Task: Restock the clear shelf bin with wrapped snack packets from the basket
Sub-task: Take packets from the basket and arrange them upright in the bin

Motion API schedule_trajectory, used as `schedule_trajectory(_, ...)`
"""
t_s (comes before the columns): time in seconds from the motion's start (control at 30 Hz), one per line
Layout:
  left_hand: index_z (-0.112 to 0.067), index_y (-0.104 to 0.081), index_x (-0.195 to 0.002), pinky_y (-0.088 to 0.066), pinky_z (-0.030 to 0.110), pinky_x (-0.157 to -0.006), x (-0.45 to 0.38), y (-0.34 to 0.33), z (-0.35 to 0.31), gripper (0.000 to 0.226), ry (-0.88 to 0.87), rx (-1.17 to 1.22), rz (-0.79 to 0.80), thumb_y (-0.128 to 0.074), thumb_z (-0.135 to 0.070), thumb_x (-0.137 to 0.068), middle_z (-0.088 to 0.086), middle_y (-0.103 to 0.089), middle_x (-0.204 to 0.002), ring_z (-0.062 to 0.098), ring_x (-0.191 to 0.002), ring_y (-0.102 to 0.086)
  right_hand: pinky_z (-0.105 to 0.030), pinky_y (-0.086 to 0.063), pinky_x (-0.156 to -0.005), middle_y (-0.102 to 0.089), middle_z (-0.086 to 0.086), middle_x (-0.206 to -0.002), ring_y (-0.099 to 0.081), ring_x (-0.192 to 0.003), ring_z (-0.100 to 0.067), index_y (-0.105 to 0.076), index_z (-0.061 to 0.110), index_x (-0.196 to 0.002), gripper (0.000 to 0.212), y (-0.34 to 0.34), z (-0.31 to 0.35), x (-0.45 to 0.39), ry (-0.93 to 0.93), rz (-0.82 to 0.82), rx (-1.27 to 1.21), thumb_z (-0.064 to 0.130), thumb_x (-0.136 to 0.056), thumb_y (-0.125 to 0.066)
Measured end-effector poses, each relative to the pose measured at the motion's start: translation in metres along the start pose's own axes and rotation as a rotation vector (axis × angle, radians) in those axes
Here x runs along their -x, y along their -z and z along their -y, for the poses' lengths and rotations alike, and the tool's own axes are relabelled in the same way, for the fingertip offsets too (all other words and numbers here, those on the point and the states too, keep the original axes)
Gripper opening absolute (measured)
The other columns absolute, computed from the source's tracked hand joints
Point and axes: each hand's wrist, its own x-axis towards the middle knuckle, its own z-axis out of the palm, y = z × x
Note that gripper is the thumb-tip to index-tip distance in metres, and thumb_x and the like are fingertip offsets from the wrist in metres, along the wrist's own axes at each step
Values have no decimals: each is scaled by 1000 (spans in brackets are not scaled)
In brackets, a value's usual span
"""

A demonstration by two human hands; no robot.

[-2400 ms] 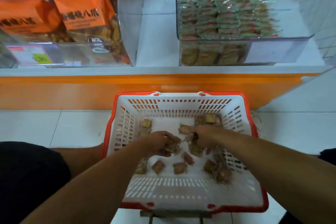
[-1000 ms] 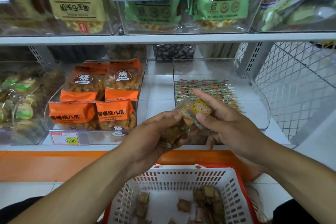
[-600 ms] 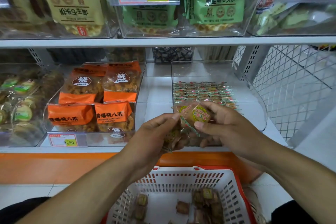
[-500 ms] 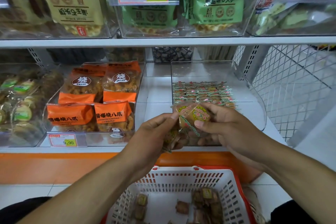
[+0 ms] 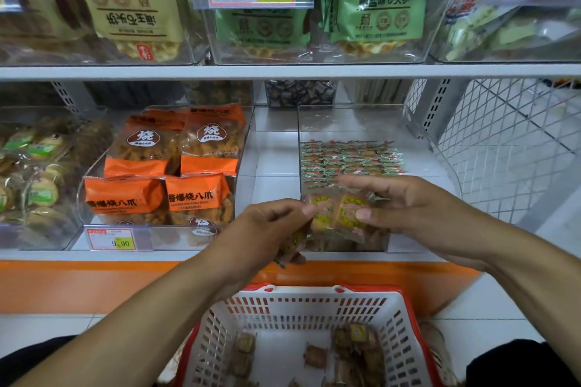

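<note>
The left hand (image 5: 267, 229) has its fingers curled around a few wrapped snack packets (image 5: 294, 243), just above the basket (image 5: 314, 302); the right hand (image 5: 408, 214) pinches two packets (image 5: 338, 214) between thumb and loosely spread fingers, at the front wall of the clear shelf bin (image 5: 361, 122); since half a second ago the right fingers have opened wider, the left hand barely shifting.
</note>
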Motion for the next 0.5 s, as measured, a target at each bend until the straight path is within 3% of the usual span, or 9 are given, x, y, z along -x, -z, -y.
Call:
schedule_trajectory(0.1,-22,-78,-99,-59,31,-65,3,-2,-3,33,-32,-114,56,-64,-49,-87,14,-65,-77,17,-55,-56,-30,-59,-83,-73,-9,-119,-72,-97,-26,-62,24,-134,47,-3,-1,-1,-78,148,-64,3,-92,-66)
schedule_trajectory(0.2,-20,-77,-102,-55,22,-62,7,-5,-3,29,-35,-145,109,-62,-43,-92,13,-75,-99,14,-71,-70,-27,-56,-77,-73,-2,-116,-70,-97,-17,-63,17,-133,47,-6,-4,0,-110,262,-13,5,-89,-71)
schedule_trajectory(0.33,-27,-74,-117,-54,30,-63,6,-7,0,34,12,-61,95,-60,-44,-91,10,-76,-108,37,-87,-71,-30,-59,-71,-72,-7,-108,-71,-91,-24,-64,10,-121,45,-1,-3,2,-82,185,-104,-1,-78,-75)
schedule_trajectory(0.43,-39,-62,-133,-55,46,-76,3,-2,1,50,-25,38,3,-69,-40,-84,6,-76,-110,33,-86,-70,-31,-61,-70,-72,-7,-105,-72,-88,-28,-60,6,-115,47,10,0,5,-96,117,-236,-4,-71,-75)
schedule_trajectory(0.5,-44,-56,-136,-55,42,-67,3,-1,-2,62,-42,49,-63,-75,-42,-77,9,-74,-109,29,-79,-73,-32,-62,-74,-72,-10,-113,-72,-93,-28,-63,9,-119,51,16,3,6,-100,114,-277,-3,-71,-74)
